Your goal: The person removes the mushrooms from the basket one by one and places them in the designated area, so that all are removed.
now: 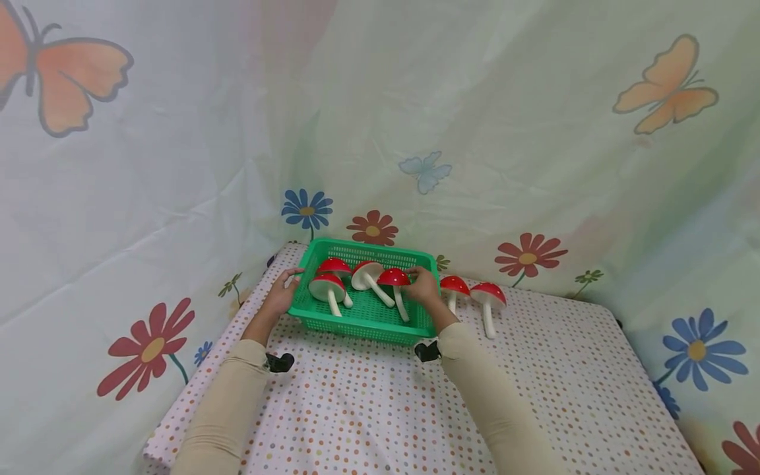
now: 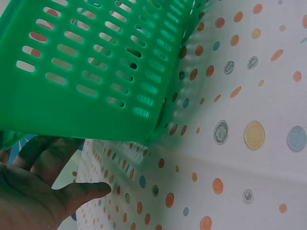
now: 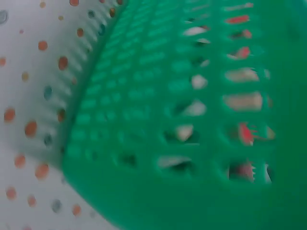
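Observation:
A green slotted plastic basket stands on the table with several red-capped, white-stemmed toy mushrooms in it. My left hand is at the basket's left end. In the left wrist view that hand has its thumb held apart and its fingers reaching up to the basket rim. Inside the right part of the basket, my right hand pinches the cap edge of a toy mushroom, whose stem points down. Only the basket wall shows in the right wrist view, blurred, and the right hand is hidden there.
Two more toy mushrooms lie on the table right of the basket, one close to its wall and one farther right. A dotted cloth covers the table. Printed fabric hangs behind and at the sides.

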`<state>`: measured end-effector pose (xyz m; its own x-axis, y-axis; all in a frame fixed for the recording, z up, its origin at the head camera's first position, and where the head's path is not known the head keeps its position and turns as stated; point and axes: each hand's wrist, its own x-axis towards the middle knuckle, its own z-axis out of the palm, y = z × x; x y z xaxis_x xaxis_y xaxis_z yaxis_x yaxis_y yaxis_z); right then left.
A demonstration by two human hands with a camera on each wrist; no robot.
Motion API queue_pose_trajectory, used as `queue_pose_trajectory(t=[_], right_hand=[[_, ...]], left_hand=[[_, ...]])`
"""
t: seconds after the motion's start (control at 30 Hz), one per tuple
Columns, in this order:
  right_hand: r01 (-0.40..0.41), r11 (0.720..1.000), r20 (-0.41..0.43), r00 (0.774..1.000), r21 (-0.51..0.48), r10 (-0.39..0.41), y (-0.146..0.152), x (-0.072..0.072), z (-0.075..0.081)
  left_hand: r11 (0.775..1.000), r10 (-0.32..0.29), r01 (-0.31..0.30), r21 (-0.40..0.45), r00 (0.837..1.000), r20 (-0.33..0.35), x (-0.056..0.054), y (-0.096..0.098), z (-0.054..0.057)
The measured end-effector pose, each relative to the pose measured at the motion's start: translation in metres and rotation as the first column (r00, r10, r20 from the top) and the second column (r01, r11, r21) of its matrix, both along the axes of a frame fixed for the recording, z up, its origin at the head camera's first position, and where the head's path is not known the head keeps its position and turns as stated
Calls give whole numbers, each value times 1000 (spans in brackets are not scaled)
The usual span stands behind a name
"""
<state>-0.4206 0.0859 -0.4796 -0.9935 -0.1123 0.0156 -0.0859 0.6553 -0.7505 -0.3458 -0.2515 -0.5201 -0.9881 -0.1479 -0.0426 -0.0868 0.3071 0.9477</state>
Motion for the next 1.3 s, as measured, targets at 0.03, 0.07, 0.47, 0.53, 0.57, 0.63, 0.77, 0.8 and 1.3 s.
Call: queue_pose_trajectory(t=[0.03, 0.07, 0.47, 0.53, 0.57, 0.63, 0.77, 0.8, 1.3], right_hand=[[10, 1000, 13, 1000, 25, -10, -3, -1, -4], [28, 998, 20, 999, 56, -29, -5, -3, -8], [96, 984, -62, 994, 147, -87, -19, -6, -23], [99, 982, -78, 993, 158, -87, -20, -5, -23], [101, 981, -88, 992, 164, -88, -20, -5, -23], [106, 979, -106, 990, 176, -88, -20, -4, -24], [102, 975, -158, 985, 198, -71, -20, -6, -27], [102, 973, -172, 983, 208, -67, -20, -6, -28], [77, 950, -297, 955, 303, 17, -20, -1, -19]], left_hand=[[1000, 1, -1, 4, 1000, 3, 0, 0, -1], [1000, 0, 0, 3, 1000, 3, 1, 1, -1], [1000, 9, -9, 2, 1000, 4, -2, -1, 5], [1000, 4, -4, 2, 1000, 4, -2, -1, 7], [1000, 5, -5, 6, 1000, 8, -2, -1, 7], [1000, 3, -3, 7, 1000, 15, -1, -1, 7], [1000, 8, -8, 6, 1000, 17, 1, 0, 4], [1000, 8, -8, 3, 1000, 15, 1, 0, 4], [1000, 14, -14, 0, 1000, 1, 0, 0, 1]])
